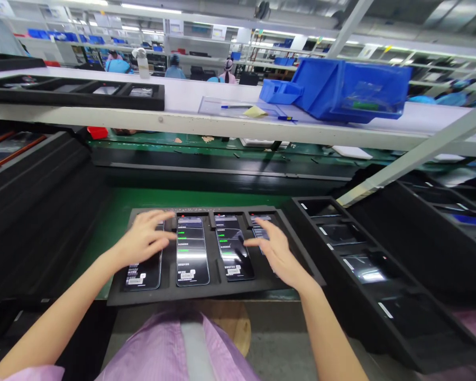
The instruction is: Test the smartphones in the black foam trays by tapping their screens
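Note:
Four phones with lit screens lie face up in slots of a black foam tray (168,291). My left hand (145,238) hovers over the upper part of the leftmost phone (145,275), fingers spread and holding nothing. Over the rightmost phone (261,231) is my right hand (275,247), also with fingers apart, covering much of that phone. Between my hands, the second phone (192,251) and the third phone (234,248) show green and white text, with a small white label near the bottom of each. Whether any fingertip touches glass I cannot tell.
Black trays with more devices stand at the right (357,248) and on the shelf at upper left (75,98). Blue bins (325,87), a pen and a yellow note lie on the white shelf (182,119). A slanted metal post (416,156) crosses the right side. People sit far back.

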Motion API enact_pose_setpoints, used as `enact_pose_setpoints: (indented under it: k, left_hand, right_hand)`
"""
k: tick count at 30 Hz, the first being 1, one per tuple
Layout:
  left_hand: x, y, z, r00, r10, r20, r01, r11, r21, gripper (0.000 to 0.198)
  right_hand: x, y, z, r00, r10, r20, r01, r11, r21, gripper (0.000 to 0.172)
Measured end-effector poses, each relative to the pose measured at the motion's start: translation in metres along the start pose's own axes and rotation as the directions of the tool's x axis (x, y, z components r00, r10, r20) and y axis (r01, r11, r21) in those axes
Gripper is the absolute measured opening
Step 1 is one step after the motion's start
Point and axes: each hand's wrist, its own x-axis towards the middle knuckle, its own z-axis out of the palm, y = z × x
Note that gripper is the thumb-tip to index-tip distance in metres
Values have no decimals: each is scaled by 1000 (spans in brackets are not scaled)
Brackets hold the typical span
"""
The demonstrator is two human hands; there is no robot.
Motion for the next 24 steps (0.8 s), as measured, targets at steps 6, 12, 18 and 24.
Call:
enact_pose_setpoints:
  k: [6,12,18,24]
  left_hand:
    - [16,32,19,991,111,76,-100,986,-134,12]
    - [-1,8,-11,831,-472,-293,431,881,-196,29]
    - [-70,12,14,583,-796,-164,624,568,-537,47]
    - [-80,15,33,590,-807,9,561,402,-724,64]
  right_hand:
    - [7,-18,18,997,-18,72,20,1000,-22,53]
    - [8,-54,42,959,-40,-282,-31,969,-244,41]
    - [-6,-97,60,954,-226,-195,235,972,24,40]
    - [-1,-99,64,926,-251,-281,304,939,164,38]
